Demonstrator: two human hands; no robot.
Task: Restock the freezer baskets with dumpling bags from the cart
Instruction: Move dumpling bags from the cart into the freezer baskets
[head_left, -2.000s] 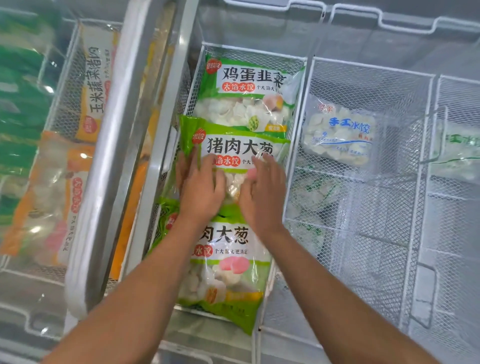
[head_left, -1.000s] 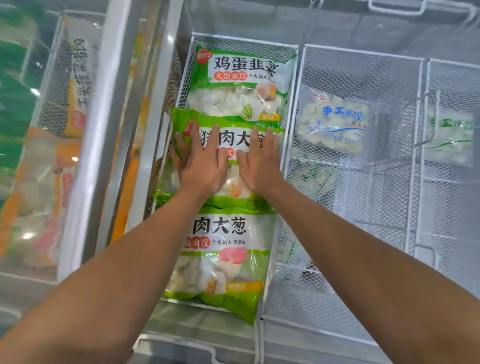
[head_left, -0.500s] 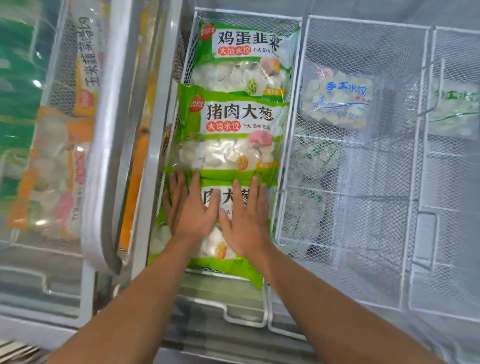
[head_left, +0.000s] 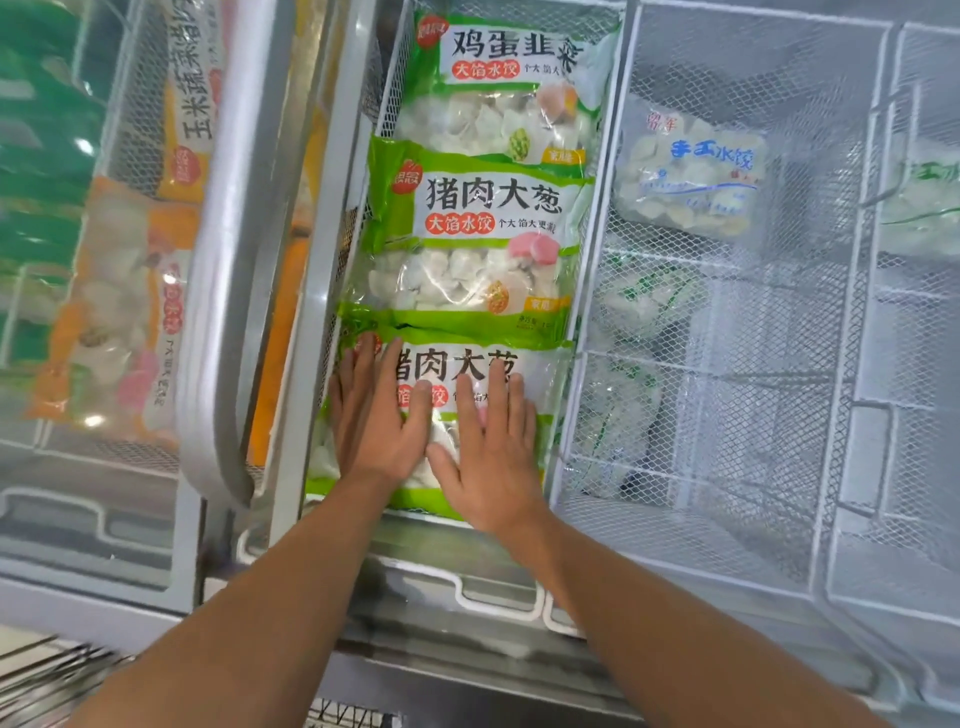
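Note:
Three green dumpling bags lie in a row in a white wire freezer basket (head_left: 605, 171). The nearest bag (head_left: 540, 384) lies under both my palms. My left hand (head_left: 376, 421) presses flat on its left half, fingers straight. My right hand (head_left: 491, 452) presses flat on its right half, fingers spread. The middle bag (head_left: 478, 244) overlaps the near one's top edge. The far bag (head_left: 498, 88) lies at the basket's back.
To the right, a wire basket (head_left: 841, 322) holds a clear bag with blue print (head_left: 691, 176) and more bags below. A raised lid frame (head_left: 228, 260) stands left, with orange bags (head_left: 114, 312) under glass. Cart wire (head_left: 343, 719) shows at the bottom edge.
My hands slid from the middle bag back to the nearest bag and now press it flat. The view has moved closer to the basket.

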